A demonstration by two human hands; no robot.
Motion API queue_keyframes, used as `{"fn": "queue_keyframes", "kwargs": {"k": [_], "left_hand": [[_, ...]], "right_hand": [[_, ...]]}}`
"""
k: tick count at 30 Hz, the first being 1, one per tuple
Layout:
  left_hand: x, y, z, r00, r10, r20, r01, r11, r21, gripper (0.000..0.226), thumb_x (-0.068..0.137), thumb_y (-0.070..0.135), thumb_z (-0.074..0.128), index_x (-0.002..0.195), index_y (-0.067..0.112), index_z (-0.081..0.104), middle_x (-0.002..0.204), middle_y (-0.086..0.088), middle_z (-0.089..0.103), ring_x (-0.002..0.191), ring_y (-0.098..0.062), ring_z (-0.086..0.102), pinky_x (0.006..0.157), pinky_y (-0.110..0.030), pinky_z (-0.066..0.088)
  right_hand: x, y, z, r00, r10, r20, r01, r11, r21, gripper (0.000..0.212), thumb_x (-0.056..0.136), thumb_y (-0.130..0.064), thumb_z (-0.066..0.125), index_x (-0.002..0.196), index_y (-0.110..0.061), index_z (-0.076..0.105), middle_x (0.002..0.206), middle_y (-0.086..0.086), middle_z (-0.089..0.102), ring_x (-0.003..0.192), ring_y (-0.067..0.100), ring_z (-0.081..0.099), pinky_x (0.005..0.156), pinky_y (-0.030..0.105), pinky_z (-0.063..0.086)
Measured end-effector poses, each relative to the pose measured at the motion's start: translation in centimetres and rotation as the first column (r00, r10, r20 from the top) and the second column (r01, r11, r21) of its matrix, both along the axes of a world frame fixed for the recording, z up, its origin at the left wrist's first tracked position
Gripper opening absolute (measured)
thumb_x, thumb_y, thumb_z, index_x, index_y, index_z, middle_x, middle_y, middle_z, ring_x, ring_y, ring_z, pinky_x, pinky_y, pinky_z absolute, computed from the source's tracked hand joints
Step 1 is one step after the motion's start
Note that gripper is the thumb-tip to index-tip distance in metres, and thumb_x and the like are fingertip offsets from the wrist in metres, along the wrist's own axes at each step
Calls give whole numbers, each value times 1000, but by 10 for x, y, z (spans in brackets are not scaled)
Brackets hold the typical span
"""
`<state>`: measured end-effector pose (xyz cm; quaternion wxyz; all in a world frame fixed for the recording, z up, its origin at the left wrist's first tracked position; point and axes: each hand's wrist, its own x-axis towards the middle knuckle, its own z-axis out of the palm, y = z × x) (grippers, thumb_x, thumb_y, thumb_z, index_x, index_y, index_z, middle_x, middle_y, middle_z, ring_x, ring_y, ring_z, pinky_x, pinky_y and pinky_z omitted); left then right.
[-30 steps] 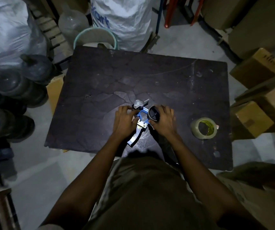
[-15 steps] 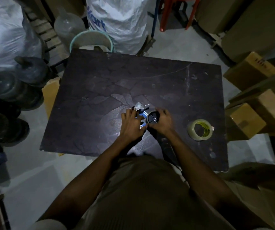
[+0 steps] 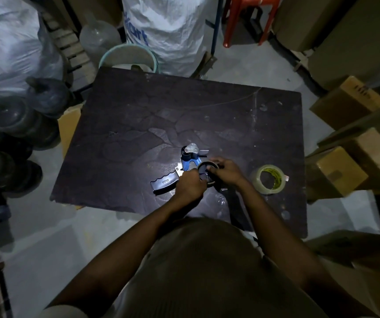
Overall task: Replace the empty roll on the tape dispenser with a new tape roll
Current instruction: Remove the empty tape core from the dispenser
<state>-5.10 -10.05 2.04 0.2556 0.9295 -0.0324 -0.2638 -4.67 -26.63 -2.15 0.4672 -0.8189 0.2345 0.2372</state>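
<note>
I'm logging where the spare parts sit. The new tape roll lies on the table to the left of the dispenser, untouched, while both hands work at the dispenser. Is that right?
Not quite: the side is wrong. The head view shows the new tape roll lying on the table to the right of the dispenser, past the right hand. It is untouched, and the left hand and right hand are both at the dispenser.

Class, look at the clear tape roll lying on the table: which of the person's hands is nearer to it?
Right. The right hand is on the dispenser's spool just beside the clear tape roll; the left hand sits farther away, beyond the right hand.
</note>
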Motion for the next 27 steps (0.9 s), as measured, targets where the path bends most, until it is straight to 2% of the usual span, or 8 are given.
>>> {"fn": "queue_keyframes", "kwargs": {"k": [3,6,9,13,17,21,24,27], "left_hand": [[-6,-12,1,898,281,-337,-363,907,-211,31,94,36,60,92,5,66,79,-11,68,60,-23,63,56,-30,46],[-14,-16,-3,696,383,-607,-646,703,-297,25,98,27,56,99,2,61,73,-16,62,41,-22,54,55,-42,50],[-18,-20,-9,681,417,-601,-691,637,-341,18,98,16,54,115,11,55,84,-16,66,53,-27,62,63,-46,59],[-21,-16,-17,663,412,-625,-726,556,-405,35,92,14,61,125,22,50,104,-20,69,66,-24,57,64,-39,50],[-19,-7,-21,605,409,-683,-785,446,-429,27,97,22,59,123,28,56,94,-15,72,67,-25,62,61,-38,52],[-21,-1,-29,469,488,-736,-882,310,-356,23,104,24,55,126,19,61,110,-17,77,99,-36,75,86,-49,63],[-25,2,-38,394,550,-737,-919,233,-317,30,100,24,63,123,5,63,107,-20,77,93,-36,77,79,-44,65],[-28,7,-42,337,565,-753,-941,170,-294,35,94,29,71,118,4,65,106,-19,77,90,-34,78,69,-38,65]], "right_hand": [[-4,2,9,984,-177,-12,177,978,114,33,84,-34,82,114,-22,77,112,3,79,104,22,75,98,39,59],[-10,8,18,966,-232,-118,253,944,212,22,94,-30,75,112,-16,74,99,16,78,77,29,69,64,37,56],[-10,10,29,950,-248,-188,294,915,276,23,102,-30,65,115,-11,70,105,19,77,77,28,69,64,34,55],[-7,2,30,913,-266,-310,373,853,366,24,100,-37,67,108,-15,71,101,10,78,84,22,74,76,39,64],[-10,2,28,906,-276,-321,399,812,427,33,96,-34,72,116,-8,71,115,19,76,103,29,76,74,39,66],[-10,7,28,901,-274,-337,404,814,418,40,91,-33,79,116,-3,72,122,22,74,105,32,75,69,39,66],[-11,9,30,914,-227,-336,349,861,370,31,91,-30,80,105,-3,71,107,16,75,97,32,74,77,48,67],[-16,11,28,936,-150,-317,262,901,346,27,92,-25,79,106,-3,71,102,17,75,93,31,74,79,51,66]]}}
